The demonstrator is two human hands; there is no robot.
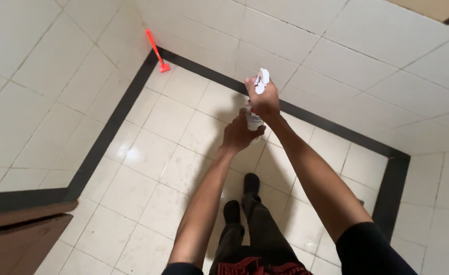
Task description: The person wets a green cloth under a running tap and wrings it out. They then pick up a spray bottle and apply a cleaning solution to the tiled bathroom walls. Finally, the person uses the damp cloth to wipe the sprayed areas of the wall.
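Person is standing in a tiled corner, both arms stretched forward over the floor. Left hand [239, 135] is wrapping around the body of a white spray bottle [254, 120], fingers closed on it from below. Right hand [263, 99] is gripping the white trigger head [261, 81] at the top, fingers curled tight around it; the nozzle direction cannot be told from here. The bottle is being held in mid-air above the cream floor tiles [168, 119], near the black border strip [306, 114].

Risk, as judged: the floor is looking glossy, so any liquid landing near the black shoes [250, 184] could make footing slippery. If the head is being twisted, it could loosen and spill.

An orange scraper [156, 50] is leaning in the far corner, well apart.
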